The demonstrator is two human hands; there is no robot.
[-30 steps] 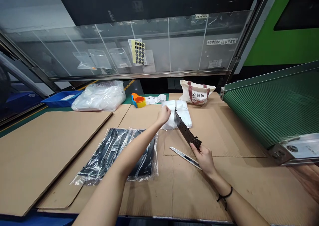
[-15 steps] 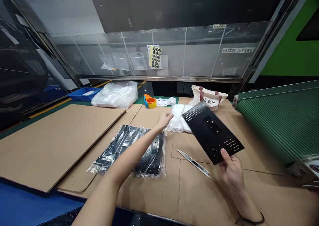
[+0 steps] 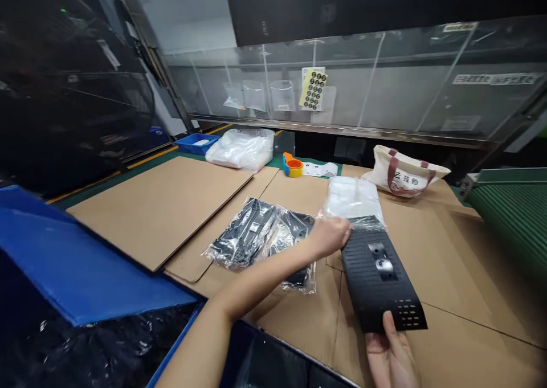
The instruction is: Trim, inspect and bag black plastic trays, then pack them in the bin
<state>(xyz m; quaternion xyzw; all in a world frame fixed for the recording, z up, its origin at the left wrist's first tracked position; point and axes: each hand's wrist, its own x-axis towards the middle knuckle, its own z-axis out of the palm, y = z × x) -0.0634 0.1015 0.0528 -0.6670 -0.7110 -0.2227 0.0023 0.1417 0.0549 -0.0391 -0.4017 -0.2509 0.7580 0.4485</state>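
Observation:
My right hand (image 3: 391, 351) grips the near end of a black perforated metal panel (image 3: 363, 280), thumb on top. The panel slopes away from me, with slots near its lower edge and a shiny recess in the middle. My left hand (image 3: 331, 237) is closed at the panel's far left corner, pinching the edge of a clear plastic bag; the fingertips are partly hidden. The panel's far end meets the near side of a stack of clear plastic bags (image 3: 352, 197). Left of these lie two bagged black panels (image 3: 248, 231), partly behind my left forearm.
A large cardboard sheet (image 3: 166, 203) lies at left, above an open blue box (image 3: 85, 262). Along the back are a blue tray (image 3: 196, 143), a bundle of plastic (image 3: 241, 148), a tape dispenser (image 3: 293, 167) and a cloth bag (image 3: 401, 174). A green conveyor (image 3: 513, 205) stands at right.
The panel has come down and turned, its far end now at the plastic bags. My left hand has shifted to its corner. The view has swung left; the utility knife is no longer visible.

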